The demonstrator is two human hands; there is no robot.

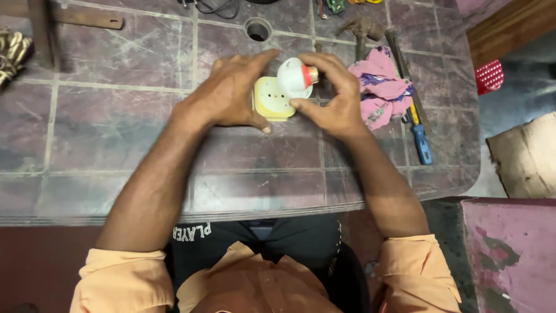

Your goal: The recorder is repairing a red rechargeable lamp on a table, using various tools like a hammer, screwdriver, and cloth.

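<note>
My left hand [231, 93] grips a cream, square plastic socket box [270, 98] with small holes in its face, held just above the tiled table [116, 133]. My right hand [333, 95] holds a white bulb-shaped lamp part [292, 76] with a red band and a brass tip, pressed against the box's upper right. Thumbs and fingers of both hands wrap around the two pieces. The far side of the box is hidden by my fingers.
A pink cloth [385, 90] lies right of my hands, with a blue-handled screwdriver [421, 142] and a hammer [362, 32] beside it. A round hole [258, 29] is in the table behind. Cables lie at the far edge. Cardboard [524, 156] sits on the floor at right.
</note>
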